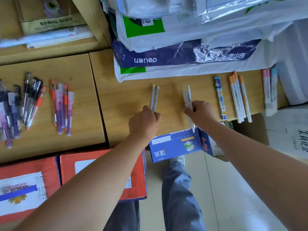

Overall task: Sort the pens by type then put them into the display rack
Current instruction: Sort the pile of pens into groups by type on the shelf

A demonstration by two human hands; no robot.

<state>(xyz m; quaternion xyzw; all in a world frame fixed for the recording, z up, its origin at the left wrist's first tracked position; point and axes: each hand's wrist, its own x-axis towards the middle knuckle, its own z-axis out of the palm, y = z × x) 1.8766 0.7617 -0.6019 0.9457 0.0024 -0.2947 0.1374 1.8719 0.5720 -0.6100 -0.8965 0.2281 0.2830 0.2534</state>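
- Left hand (144, 121) curls over the near ends of two grey pens (154, 97), fingers pinching them side by side on the desk (126, 104).
- Right hand (199, 112) pinches a small bunch of white pens (188, 99) at mid-barrel; tips stick out past the desk edge.
- Light, stiff, smooth sticks, likely to roll or slip, so mid-barrel is the safe hold.
- Other sorted groups lie well apart: orange-capped pens (238, 97) to the right, black pens (31, 97) far left.
- No rack in view.

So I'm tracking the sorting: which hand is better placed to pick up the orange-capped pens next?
The right hand, probably. It is at the white pens, with only the blue patterned pens between it and the orange-capped pens. The left hand, on the grey pens, would have to cross over.
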